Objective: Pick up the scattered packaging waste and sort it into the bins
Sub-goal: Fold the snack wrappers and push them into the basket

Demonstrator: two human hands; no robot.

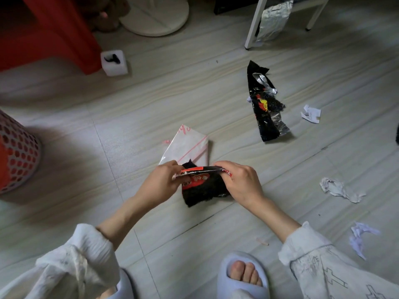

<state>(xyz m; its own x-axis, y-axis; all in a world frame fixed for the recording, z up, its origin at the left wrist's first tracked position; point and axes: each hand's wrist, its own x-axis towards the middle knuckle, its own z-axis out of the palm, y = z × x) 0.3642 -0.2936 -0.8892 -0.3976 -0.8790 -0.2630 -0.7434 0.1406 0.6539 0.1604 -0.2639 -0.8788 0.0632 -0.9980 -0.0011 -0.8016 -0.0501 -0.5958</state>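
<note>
Pick-up step: left hand (164,180) and right hand (239,180) both pinch the red-black wrapper (203,186). Next, carry it to the basket (17,156).

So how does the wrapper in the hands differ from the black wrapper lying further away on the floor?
The held wrapper is gripped by the left hand and the right hand; the far wrapper lies untouched on the floor. The held wrapper looks short and folded, the far wrapper long and stretched out. Only the far wrapper shows silver lining. Both are black with red print.
</note>
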